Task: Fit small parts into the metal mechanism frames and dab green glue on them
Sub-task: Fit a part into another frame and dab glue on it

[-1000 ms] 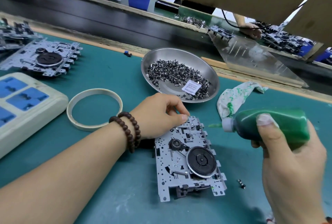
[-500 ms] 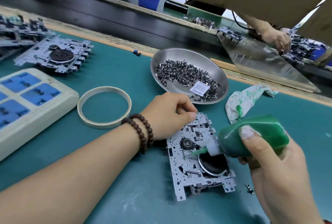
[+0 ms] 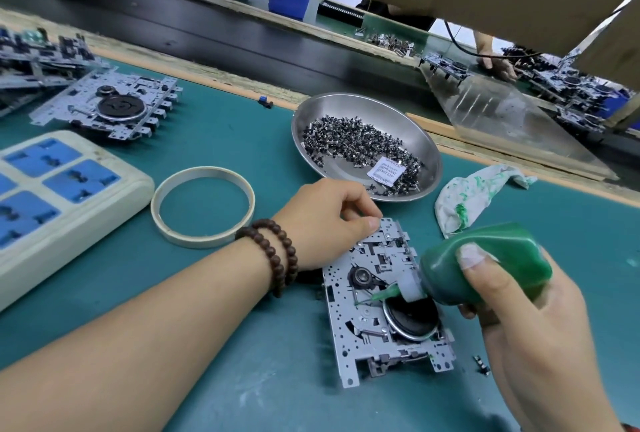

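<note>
The metal frame (image 3: pixel 377 300) lies flat on the green mat (image 3: pixel 242 327), right of centre in the lower half of the picture, its dark round wheel (image 3: pixel 410 322) toward the lower right and a smaller hub (image 3: pixel 362 275) above it. Your left hand (image 3: pixel 322 223) rests on the frame's upper left corner, fingers curled, thumb and forefinger pinched together at the metal edge; whether they hold a small part there cannot be told. A brown bead bracelet (image 3: pixel 273 255) circles that wrist. Your right hand (image 3: pixel 512 310) grips the green glue bottle (image 3: pixel 485 265), thumb pressed across its side, the bottle tilted down and to the left so its nozzle tip (image 3: pixel 379 296) touches the frame just below the hub, where a thin line of green glue shows. Above the frame, the steel dish (image 3: pixel 367 109) holds a heap of small dark parts (image 3: pixel 356 147) and a white paper packet (image 3: pixel 386 173). Right of the dish lies a white rag (image 3: pixel 474 192) stained green. One loose small part (image 3: pixel 481 364) sits on the mat beside the frame's lower right corner. Left of your left hand lies a pale ring (image 3: pixel 204 211), and at the left edge a cream power strip (image 3: pixel 52 203) with blue sockets. Another frame (image 3: pixel 107 106) lies in the upper left, with more stacked behind it.
</note>
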Available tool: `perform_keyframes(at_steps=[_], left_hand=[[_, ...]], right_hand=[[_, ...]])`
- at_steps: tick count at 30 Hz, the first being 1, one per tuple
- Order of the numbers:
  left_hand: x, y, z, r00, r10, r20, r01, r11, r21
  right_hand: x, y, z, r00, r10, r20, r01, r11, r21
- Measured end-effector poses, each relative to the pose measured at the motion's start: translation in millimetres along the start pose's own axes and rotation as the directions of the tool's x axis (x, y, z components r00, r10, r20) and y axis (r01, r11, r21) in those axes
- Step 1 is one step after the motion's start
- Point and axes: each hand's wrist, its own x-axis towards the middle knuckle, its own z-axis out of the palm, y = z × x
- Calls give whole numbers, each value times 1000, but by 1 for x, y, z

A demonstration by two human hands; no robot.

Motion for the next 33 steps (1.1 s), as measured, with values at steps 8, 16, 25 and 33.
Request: perform_keyframes(at_steps=[8, 16, 25, 33], left_hand=[[0, -1, 0, 1000, 8, -10, -8, 1000, 3], [1, -3, 0, 1000, 10, -23, -10, 1000, -7], [3, -8, 1, 999, 39, -26, -39, 999, 22], [-2, -8, 3, 1000, 31, -1, -31, 994, -103]], right_hand=[[0, 0, -1, 1000, 8, -9, -7, 1000, 9], [1, 3, -3, 1000, 22, -8, -22, 1000, -2], [8, 5, -11, 980, 186, -74, -150, 929, 337], [12, -3, -12, 873, 477, 104, -485, 822, 299]])
